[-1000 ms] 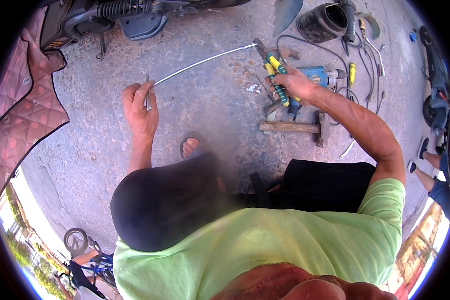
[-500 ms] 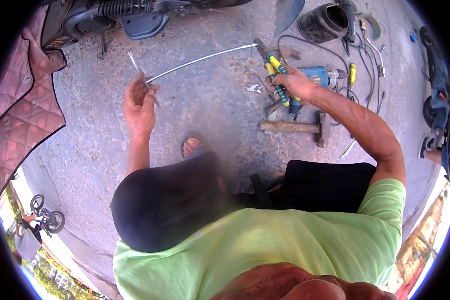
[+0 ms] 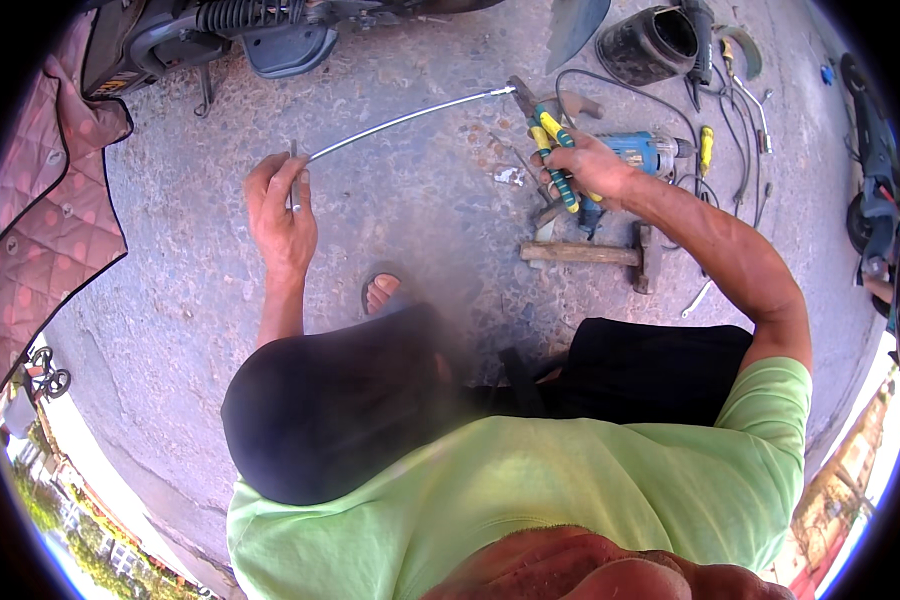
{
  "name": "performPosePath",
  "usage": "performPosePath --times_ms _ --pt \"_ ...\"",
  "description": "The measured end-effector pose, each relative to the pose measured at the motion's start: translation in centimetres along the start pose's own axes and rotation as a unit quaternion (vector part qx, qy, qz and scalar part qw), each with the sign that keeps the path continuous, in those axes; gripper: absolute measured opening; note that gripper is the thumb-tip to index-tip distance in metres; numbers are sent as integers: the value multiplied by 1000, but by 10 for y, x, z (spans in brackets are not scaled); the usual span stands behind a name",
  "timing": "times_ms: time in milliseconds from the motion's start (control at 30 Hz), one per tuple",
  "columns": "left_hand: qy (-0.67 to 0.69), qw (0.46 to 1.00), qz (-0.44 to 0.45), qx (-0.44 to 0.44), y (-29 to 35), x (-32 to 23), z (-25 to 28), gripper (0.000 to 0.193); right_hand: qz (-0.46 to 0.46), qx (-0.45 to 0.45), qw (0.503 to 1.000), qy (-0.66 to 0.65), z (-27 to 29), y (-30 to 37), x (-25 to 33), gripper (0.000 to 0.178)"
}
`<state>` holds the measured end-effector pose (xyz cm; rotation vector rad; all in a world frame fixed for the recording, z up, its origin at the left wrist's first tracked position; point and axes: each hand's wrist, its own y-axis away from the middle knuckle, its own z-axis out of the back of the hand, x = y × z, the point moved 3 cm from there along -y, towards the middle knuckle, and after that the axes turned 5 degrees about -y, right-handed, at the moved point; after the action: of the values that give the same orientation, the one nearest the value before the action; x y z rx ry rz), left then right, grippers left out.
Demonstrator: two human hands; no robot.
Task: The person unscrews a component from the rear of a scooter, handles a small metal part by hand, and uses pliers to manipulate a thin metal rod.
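A long silver T-handle wrench (image 3: 405, 121) spans the gap between my two hands above the ground. My left hand (image 3: 280, 205) is closed on its short crossbar, with fingers hiding most of the bar. In my right hand (image 3: 588, 167) are pliers (image 3: 551, 124) with yellow and green grips. The pliers' jaws meet the far tip of the rod, though I cannot tell how firmly they bite. Just beyond my right hand lies a blue power drill (image 3: 642, 152) on the ground, partly hidden by the hand. A wooden-handled hammer (image 3: 580, 253) rests nearer to me.
A dark metal cylinder (image 3: 645, 48) stands at the far right, beside cables and a yellow-handled screwdriver (image 3: 706, 150). Part of a motorbike (image 3: 290, 50) is at the far left, near a quilted pink cover (image 3: 55, 220). Another vehicle (image 3: 875, 200) stands along the right edge.
My left hand has turned the crossbar from slanted to nearly upright, and its fingers have closed further over it. The right hand and pliers have stayed put. A distant bike has moved left.
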<state>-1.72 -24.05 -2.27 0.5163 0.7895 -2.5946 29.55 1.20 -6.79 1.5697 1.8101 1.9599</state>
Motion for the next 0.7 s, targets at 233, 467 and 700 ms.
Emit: performPosePath --times_ms 233,467,700 --pt "160 975 120 96 13 22 -13 27 -4 -10 1000 1 3 -2 1 27" --pt "425 867 250 65 18 51 -20 33 5 -4 1000 3 2 -2 -1 26" --pt "449 823 348 1 4 14 -10 55 10 0 1000 4 -2 1 3 26"
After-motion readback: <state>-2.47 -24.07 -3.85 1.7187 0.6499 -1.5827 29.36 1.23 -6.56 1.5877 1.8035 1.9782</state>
